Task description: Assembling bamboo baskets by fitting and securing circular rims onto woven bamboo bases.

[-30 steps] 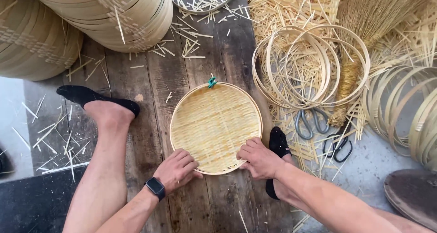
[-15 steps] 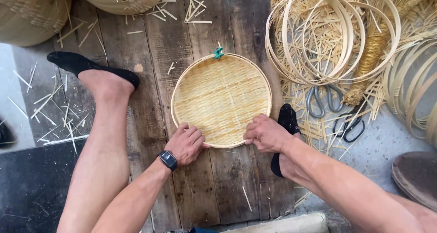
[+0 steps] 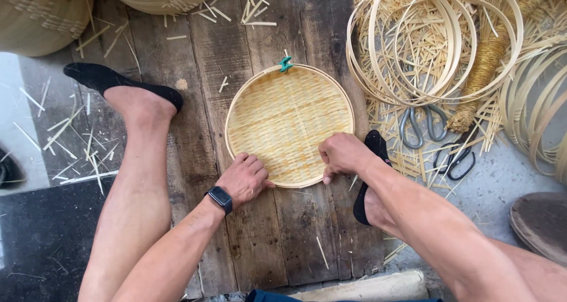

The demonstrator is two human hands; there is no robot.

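Pressing the near rim of the woven tray point(image 3: 289, 125), the left hand point(image 3: 245, 178) and right hand point(image 3: 342, 154) clamp it; weave looks finished, a green clip point(image 3: 286, 63) holds the far rim.

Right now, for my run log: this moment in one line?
left hand: on tray rim | right hand: on tray rim | round woven bamboo tray: flat on planks

Soft even daylight, sharp, faint shadows

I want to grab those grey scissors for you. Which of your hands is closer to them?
Probably the right hand. It rests on the tray's near edge, on the side toward the grey scissors lying in the straw. The left hand sits on the tray's other side, farther away.
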